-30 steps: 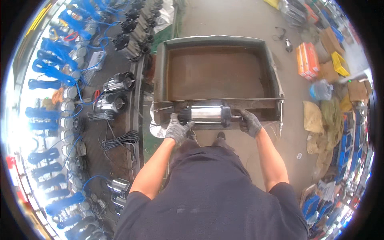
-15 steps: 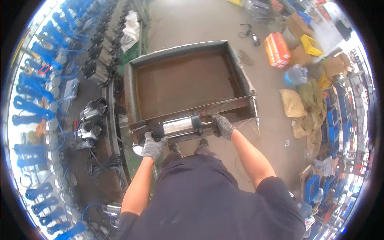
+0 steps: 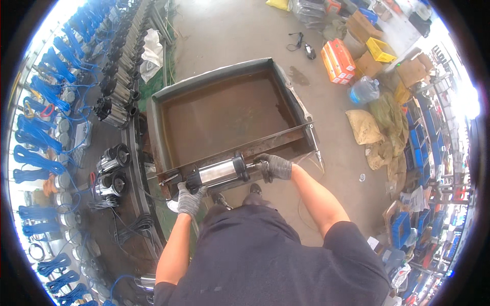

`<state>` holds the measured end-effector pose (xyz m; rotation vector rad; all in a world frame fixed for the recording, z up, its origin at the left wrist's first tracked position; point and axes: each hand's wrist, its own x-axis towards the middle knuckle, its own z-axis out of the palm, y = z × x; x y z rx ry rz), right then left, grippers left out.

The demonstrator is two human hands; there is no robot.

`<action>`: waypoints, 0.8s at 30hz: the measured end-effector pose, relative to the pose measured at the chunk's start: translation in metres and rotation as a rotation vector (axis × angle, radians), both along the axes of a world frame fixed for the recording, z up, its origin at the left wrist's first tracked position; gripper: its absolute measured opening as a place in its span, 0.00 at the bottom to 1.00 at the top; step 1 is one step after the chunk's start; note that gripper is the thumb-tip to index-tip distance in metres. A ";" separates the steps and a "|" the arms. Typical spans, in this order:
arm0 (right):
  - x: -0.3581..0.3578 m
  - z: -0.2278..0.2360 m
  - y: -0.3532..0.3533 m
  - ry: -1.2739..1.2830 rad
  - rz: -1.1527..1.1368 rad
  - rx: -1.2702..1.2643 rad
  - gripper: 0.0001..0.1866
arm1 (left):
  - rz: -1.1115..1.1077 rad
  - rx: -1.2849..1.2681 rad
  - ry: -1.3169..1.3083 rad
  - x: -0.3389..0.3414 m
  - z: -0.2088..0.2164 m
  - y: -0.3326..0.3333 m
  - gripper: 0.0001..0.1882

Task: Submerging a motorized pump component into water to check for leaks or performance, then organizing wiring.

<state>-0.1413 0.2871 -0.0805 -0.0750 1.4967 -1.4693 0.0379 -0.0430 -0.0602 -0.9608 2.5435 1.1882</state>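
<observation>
A silver cylinder with black ends, looking like a submersible pump, lies level along the near side of a metal water tank. My left hand, in a grey glove, grips its black left end. From its right end a thin metal shaft or fitting sticks out, and the gloved fingers of my right hand are closed around there. What exactly sits inside those right fingers is partly hidden. A dark cable seems to run off leftward from the cylinder. Brownish water stands in the tank.
A metal bar crosses the tank's near part; a wrench rests on its right rim. Leftward, a bench carries motors, pump bodies and blue cable coils. Orange boxes, a water jug and sacks stand rightward.
The whole view has shifted, so the tank and floor things appear farther left. Both hands stay at the two ends of the pump, with the right fingers slightly repositioned at the shaft.
</observation>
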 end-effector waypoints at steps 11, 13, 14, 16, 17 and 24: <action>-0.011 -0.025 -0.024 0.233 0.130 0.493 0.32 | -0.032 -0.148 -0.091 0.001 -0.009 -0.004 0.52; -0.002 -0.040 -0.025 0.185 0.005 0.416 0.31 | -0.017 -0.163 -0.085 0.007 -0.019 -0.009 0.53; 0.000 -0.076 -0.020 0.359 -0.047 0.387 0.29 | -0.014 -0.176 -0.081 0.006 -0.023 -0.009 0.53; 0.000 -0.083 -0.019 0.531 -0.102 0.357 0.26 | -0.018 -0.117 -0.030 0.002 -0.011 -0.002 0.54; 0.000 -0.087 -0.018 0.567 -0.101 0.463 0.23 | -0.017 -0.058 0.020 -0.001 -0.006 0.000 0.54; 0.001 -0.039 -0.009 0.374 0.090 0.292 0.19 | -0.013 0.015 -0.011 0.002 -0.001 -0.004 0.58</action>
